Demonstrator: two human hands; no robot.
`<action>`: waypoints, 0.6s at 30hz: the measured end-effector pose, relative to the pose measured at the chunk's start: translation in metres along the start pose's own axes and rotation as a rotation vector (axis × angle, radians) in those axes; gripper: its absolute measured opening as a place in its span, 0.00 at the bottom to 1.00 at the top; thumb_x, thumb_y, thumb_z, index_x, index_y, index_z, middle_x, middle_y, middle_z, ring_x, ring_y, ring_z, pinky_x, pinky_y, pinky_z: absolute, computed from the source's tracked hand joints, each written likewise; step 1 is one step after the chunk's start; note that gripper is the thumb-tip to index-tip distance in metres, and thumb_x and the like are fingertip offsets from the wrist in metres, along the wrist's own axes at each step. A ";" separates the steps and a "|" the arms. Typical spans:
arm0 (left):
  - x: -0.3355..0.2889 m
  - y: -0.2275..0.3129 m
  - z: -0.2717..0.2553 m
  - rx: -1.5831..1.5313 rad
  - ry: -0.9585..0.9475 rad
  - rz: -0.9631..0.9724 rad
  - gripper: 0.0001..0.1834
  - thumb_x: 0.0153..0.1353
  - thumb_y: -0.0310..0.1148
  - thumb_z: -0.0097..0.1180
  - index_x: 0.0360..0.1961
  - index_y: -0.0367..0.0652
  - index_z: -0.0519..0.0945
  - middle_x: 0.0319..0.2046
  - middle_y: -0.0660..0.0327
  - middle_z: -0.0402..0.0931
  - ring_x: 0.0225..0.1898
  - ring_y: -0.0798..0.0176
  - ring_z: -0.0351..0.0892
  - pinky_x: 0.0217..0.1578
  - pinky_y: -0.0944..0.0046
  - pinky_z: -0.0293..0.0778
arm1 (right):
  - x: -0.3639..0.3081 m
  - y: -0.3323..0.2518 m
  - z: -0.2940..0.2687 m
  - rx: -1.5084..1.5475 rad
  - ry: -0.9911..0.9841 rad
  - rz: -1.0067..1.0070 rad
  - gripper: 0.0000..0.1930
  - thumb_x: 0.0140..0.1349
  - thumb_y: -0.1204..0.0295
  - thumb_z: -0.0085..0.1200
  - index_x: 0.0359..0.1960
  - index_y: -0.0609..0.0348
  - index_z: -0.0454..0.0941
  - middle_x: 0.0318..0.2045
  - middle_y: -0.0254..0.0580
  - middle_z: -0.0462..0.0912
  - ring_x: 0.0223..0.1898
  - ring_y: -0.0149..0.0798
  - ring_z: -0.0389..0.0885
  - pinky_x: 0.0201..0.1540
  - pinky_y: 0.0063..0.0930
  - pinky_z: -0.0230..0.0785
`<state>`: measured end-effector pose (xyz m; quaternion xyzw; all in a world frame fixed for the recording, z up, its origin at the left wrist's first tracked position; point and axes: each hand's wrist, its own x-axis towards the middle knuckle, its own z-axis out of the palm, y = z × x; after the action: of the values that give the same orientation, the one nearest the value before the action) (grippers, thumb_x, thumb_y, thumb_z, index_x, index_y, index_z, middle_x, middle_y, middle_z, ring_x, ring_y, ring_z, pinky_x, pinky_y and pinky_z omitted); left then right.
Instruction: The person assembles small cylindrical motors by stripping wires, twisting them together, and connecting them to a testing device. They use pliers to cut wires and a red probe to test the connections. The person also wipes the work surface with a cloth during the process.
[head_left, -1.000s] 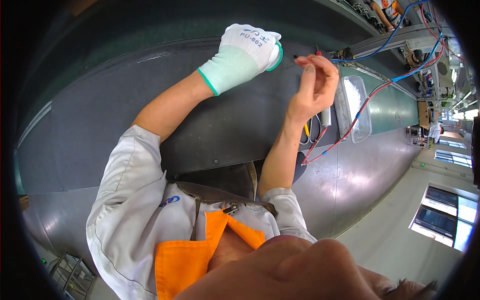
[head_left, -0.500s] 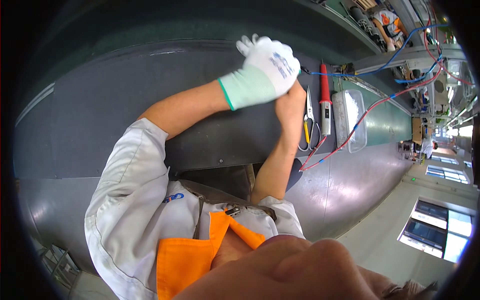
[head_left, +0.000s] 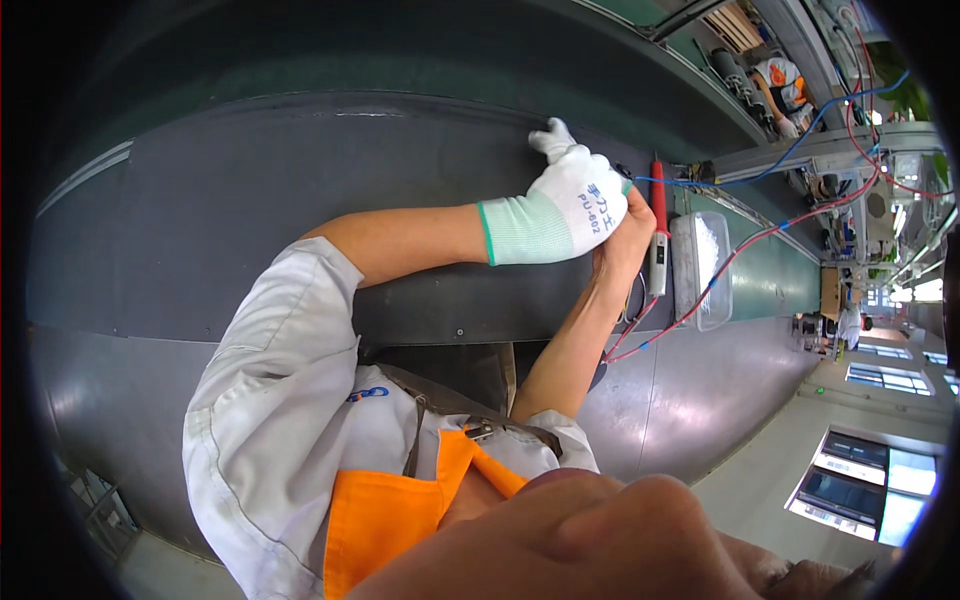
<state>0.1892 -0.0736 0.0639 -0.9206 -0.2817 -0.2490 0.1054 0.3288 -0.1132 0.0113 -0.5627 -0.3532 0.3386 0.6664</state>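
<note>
My left hand (head_left: 585, 205) wears a white knit glove with a mint cuff, its back turned up. A finger or two stick out toward the far side; the rest curl under, out of sight. Pressed against its right side is my bare right hand (head_left: 627, 232), fingers closed, with a bit of green showing between the hands. What either hand holds is hidden. Just beyond them lies a black fitting (head_left: 624, 172) on a blue cord. Right of my right hand is a red and grey corded tool (head_left: 658, 215) with a thin tip, resembling a soldering iron.
A clear plastic box (head_left: 712, 262) with white contents stands right of the tool on the dark tabletop (head_left: 300, 190). A red cable (head_left: 745, 245) arcs across to the right. Scissors are mostly hidden behind my right forearm. Another person (head_left: 783, 85) works at the far right.
Both hands have shifted together to the right and nearer, closer to the corded tool. My right hand and forearm now cover most of the scissors. The view has also shifted slightly.
</note>
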 end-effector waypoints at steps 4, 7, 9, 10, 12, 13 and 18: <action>0.000 -0.005 0.015 -0.140 0.107 0.060 0.14 0.54 0.34 0.57 0.34 0.33 0.84 0.28 0.46 0.81 0.33 0.48 0.83 0.38 0.50 0.77 | 0.004 -0.005 -0.006 -0.013 -0.021 0.220 0.16 0.69 0.73 0.55 0.54 0.73 0.80 0.45 0.50 0.87 0.44 0.37 0.87 0.47 0.28 0.80; -0.005 0.006 0.028 -0.236 0.174 -0.004 0.13 0.55 0.33 0.57 0.33 0.33 0.84 0.28 0.47 0.80 0.33 0.48 0.83 0.37 0.51 0.77 | 0.004 -0.016 -0.002 0.364 -0.202 0.187 0.19 0.70 0.70 0.52 0.56 0.74 0.77 0.47 0.51 0.85 0.48 0.42 0.87 0.51 0.32 0.80; -0.008 0.015 0.037 -0.277 0.353 -0.091 0.12 0.56 0.34 0.56 0.31 0.35 0.85 0.28 0.48 0.81 0.33 0.47 0.82 0.37 0.49 0.76 | 0.006 -0.017 0.004 0.499 -0.307 0.187 0.22 0.69 0.65 0.52 0.58 0.72 0.76 0.51 0.51 0.83 0.51 0.43 0.83 0.53 0.34 0.76; -0.011 0.017 0.041 -0.269 0.301 -0.072 0.13 0.56 0.35 0.55 0.31 0.36 0.86 0.28 0.47 0.81 0.34 0.46 0.81 0.42 0.45 0.73 | 0.012 -0.013 0.009 0.532 -0.346 0.196 0.24 0.69 0.63 0.53 0.58 0.71 0.76 0.52 0.50 0.82 0.53 0.44 0.82 0.55 0.35 0.74; -0.010 0.020 0.039 -0.355 0.173 0.048 0.12 0.55 0.36 0.56 0.29 0.40 0.86 0.27 0.52 0.81 0.33 0.49 0.80 0.39 0.47 0.70 | 0.024 -0.003 0.005 0.460 -0.337 0.222 0.27 0.68 0.58 0.53 0.60 0.68 0.75 0.55 0.50 0.80 0.56 0.46 0.78 0.58 0.38 0.70; -0.013 0.017 0.038 -0.380 0.103 0.085 0.11 0.55 0.36 0.56 0.29 0.42 0.87 0.26 0.54 0.81 0.33 0.50 0.79 0.37 0.48 0.69 | 0.037 0.007 0.011 0.426 -0.348 0.249 0.28 0.68 0.56 0.53 0.61 0.67 0.74 0.57 0.50 0.79 0.58 0.46 0.77 0.59 0.39 0.69; -0.012 0.019 0.027 -0.237 0.034 0.192 0.06 0.51 0.36 0.60 0.23 0.48 0.85 0.24 0.60 0.80 0.33 0.60 0.79 0.35 0.58 0.69 | 0.080 0.040 0.014 0.206 -0.337 0.331 0.36 0.66 0.45 0.53 0.65 0.61 0.71 0.65 0.48 0.73 0.66 0.50 0.69 0.67 0.45 0.59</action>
<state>0.2021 -0.0855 0.0333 -0.9450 -0.1594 -0.2847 0.0239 0.3558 -0.0329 -0.0191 -0.4778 -0.3260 0.5661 0.5874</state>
